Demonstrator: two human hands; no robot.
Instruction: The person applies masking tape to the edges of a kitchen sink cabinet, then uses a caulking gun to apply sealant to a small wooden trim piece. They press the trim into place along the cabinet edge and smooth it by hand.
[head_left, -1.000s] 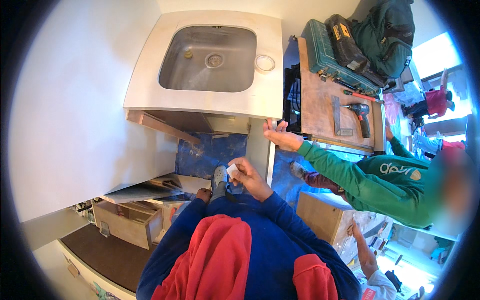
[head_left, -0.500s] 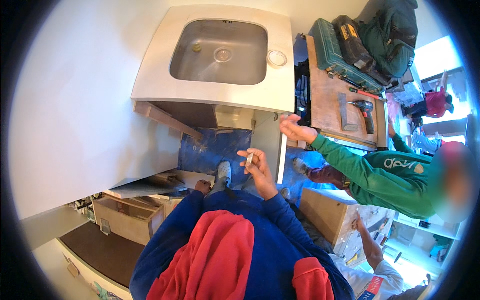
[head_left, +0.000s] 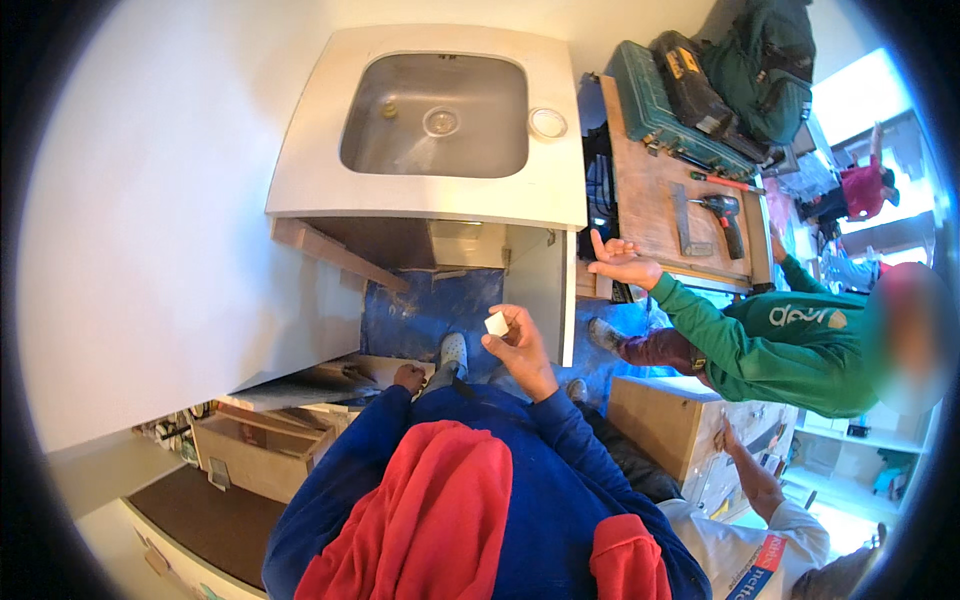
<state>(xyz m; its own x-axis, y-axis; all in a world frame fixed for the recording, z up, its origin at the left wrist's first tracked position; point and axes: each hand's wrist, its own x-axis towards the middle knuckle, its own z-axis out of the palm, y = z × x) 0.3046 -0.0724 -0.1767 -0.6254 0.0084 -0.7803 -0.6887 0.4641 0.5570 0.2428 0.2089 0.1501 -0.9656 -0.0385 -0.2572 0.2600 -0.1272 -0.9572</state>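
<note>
My right hand (head_left: 522, 352) is raised in front of the open sink cabinet, pinching a small white square piece (head_left: 497, 324) between thumb and fingers. Its exact kind cannot be made out. Low beside my leg, my left hand (head_left: 409, 377) is curled closed; whatever it may hold is hidden. Beyond my hands stands a white-topped cabinet (head_left: 300, 190) with a steel sink (head_left: 435, 115) set in it. The cabinet's door (head_left: 567, 300) stands open to the right of my right hand. A co-worker's open hand (head_left: 625, 262), palm up, reaches near that door.
To the right, a wooden worktop (head_left: 640, 180) carries a cordless drill (head_left: 722, 220), a square (head_left: 690, 225), a red-handled tool (head_left: 728, 182) and a green case (head_left: 660, 100). A wooden box (head_left: 640, 420) stands behind the co-worker in green (head_left: 780, 345). Drawers (head_left: 260, 450) lie at left; blue sheeting (head_left: 410, 320) covers the floor.
My right hand has turned the small piece, so its broad white face now shows instead of its edge. The co-worker's open hand has moved slightly to the right.
</note>
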